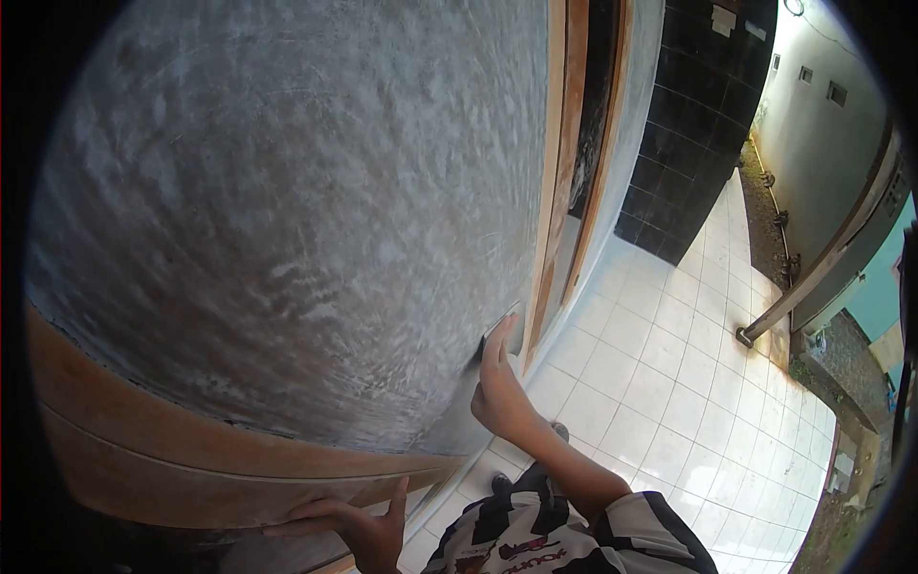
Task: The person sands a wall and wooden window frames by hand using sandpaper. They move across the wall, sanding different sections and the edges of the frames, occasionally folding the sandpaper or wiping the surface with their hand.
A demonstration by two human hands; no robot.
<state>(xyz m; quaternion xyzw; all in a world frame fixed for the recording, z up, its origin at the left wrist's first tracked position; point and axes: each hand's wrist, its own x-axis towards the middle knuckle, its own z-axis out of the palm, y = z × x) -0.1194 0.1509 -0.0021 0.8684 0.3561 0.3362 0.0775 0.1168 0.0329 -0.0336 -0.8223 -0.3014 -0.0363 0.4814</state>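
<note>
Biggest thing here by far is the grey, streaky wall [287, 191], filling most of the left and middle of the view. Next is the white tiled floor [660, 364], running off to the right with bright light on it. A brown wooden border [143, 430] curves along the wall's lower edge, and past the floor there's a pale outside wall [822, 143]. Black tiles [693, 134] cover an upright surface nearer in. A wooden upright [571, 96] closes off the grey wall's right side, so not much room there. The black-and-white shirt [535, 536] blocks some floor, and a slanted-looking post [813, 282] stands at the tile edge.

Hands: left hand [368, 526] is on the wooden border, open, thumb and fingers spread. Right hand [497, 387] is against the wall just beside the upright, fingers straight over a thin flat piece [517, 341]. That's mostly hidden, so can't tell what it is or whether it's actually gripped.
</note>
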